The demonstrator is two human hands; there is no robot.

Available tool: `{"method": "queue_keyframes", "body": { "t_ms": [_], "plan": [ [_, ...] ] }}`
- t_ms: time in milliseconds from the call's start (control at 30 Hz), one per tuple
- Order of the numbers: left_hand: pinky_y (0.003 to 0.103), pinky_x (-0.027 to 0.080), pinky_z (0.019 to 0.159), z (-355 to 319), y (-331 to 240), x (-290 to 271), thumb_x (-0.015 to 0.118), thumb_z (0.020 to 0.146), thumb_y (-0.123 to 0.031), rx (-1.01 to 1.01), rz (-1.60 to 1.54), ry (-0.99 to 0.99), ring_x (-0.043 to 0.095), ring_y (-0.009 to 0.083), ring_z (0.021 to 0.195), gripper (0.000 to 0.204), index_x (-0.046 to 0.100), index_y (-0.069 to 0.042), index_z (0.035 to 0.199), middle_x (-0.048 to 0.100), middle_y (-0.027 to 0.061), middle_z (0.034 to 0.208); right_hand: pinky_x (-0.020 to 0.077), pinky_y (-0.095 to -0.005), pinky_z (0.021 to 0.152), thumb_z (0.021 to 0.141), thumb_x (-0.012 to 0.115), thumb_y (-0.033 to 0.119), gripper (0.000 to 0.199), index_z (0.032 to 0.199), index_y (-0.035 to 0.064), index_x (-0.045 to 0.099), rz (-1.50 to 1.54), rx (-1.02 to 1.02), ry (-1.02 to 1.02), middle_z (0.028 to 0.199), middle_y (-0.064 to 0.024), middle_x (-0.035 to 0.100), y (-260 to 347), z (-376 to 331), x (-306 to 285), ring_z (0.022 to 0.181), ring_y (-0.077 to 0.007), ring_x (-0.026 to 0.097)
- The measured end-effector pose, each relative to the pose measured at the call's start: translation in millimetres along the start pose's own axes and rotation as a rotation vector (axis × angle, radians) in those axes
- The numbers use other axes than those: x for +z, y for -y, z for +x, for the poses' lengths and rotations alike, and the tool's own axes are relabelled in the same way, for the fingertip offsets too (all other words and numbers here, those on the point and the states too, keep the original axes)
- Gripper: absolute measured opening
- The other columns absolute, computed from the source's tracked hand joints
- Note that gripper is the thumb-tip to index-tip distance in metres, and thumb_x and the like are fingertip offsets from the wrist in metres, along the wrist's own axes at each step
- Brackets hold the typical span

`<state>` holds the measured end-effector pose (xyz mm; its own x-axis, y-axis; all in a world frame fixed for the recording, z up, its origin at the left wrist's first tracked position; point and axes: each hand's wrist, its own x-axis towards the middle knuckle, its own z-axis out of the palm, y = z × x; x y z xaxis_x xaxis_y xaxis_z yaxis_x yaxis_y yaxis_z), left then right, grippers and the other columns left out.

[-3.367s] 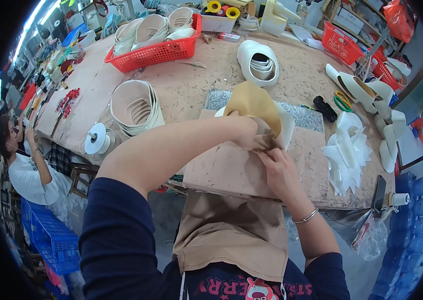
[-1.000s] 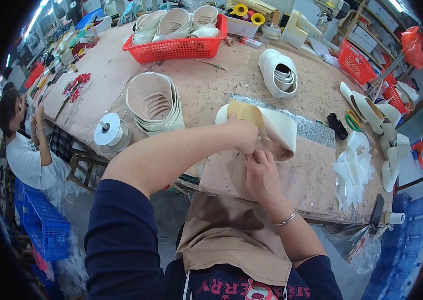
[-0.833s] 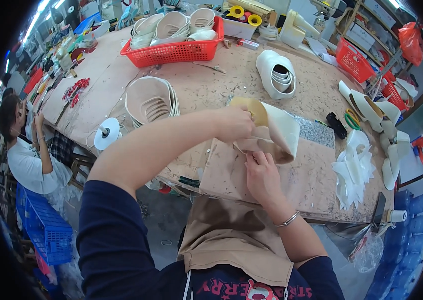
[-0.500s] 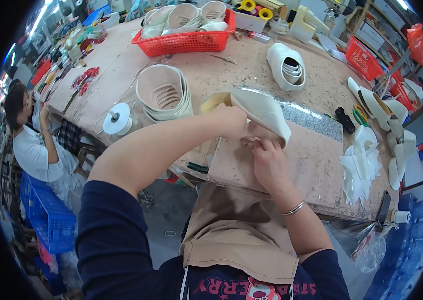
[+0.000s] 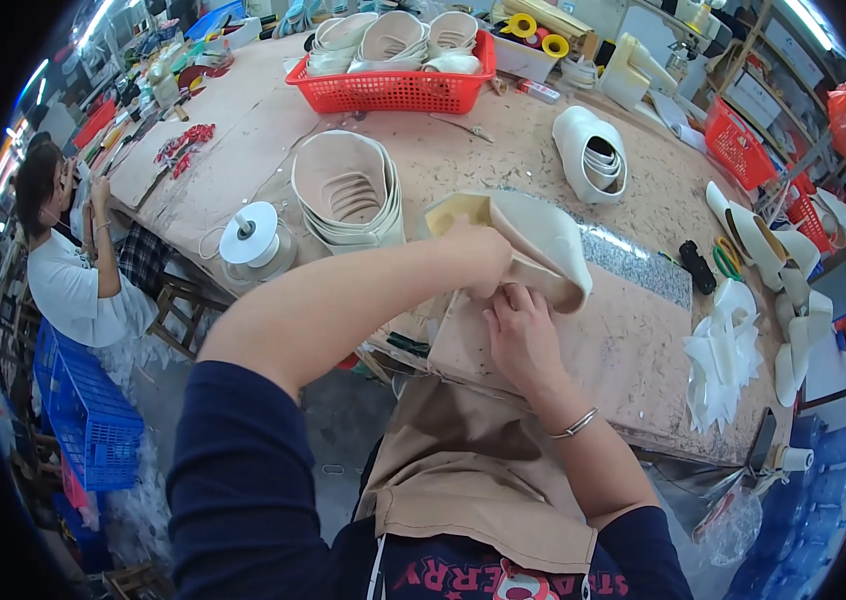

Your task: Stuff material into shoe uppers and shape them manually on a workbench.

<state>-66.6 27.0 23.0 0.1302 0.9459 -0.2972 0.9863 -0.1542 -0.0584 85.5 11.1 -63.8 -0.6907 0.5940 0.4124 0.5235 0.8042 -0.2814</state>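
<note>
Centre frame: left hand [image 5: 478, 262] clamping the cream shoe upper [image 5: 528, 240] against the workbench [image 5: 633, 340] | right hand [image 5: 520, 330] pinching its lower edge from below | stack of cream uppers [image 5: 348, 190] sitting just left | red basket [image 5: 393, 90] resting top centre

Single head-worn fisheye view, looking steeply down.
It sits close above the long pinkish-brown worktable [image 5: 243, 120], facing forward across it; straight edges bend at the rim.
</note>
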Motion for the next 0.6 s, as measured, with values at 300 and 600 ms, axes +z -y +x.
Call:
{"method": "queue_keyframes", "body": {
  "t_ms": [300,600],
  "plan": [
    [0.04,0.042,0.091,-26,-58,34,0.051,0.088,-0.023,0.474,-0.133,-0.511,0.06,0.028,0.093,0.03,0.062,-0.001,0.106,0.064,0.0141,0.1,0.0334,-0.055,0.095,0.081,0.055,0.021,0.037,0.112,0.0008,0.058,0.138,0.042,-0.009,0.106,-0.0136,0.057,-15,-10,8,0.108,-0.0264,0.051],
    [0.04,0.04,0.097,-1,-67,70,0.053,0.086,-0.03,0.287,-0.342,-0.655,0.051,0.0307,0.109,0.04,0.057,-0.011,0.122,0.051,0.0104,0.123,0.0253,-0.0472,0.108,0.081,0.051,0.015,0.02,0.096,0.0087,0.063,-0.932,-0.468,0.128,0.091,-0.006,0.06,-76,-35,-89,0.103,-0.0208,0.054]
  ]
}}
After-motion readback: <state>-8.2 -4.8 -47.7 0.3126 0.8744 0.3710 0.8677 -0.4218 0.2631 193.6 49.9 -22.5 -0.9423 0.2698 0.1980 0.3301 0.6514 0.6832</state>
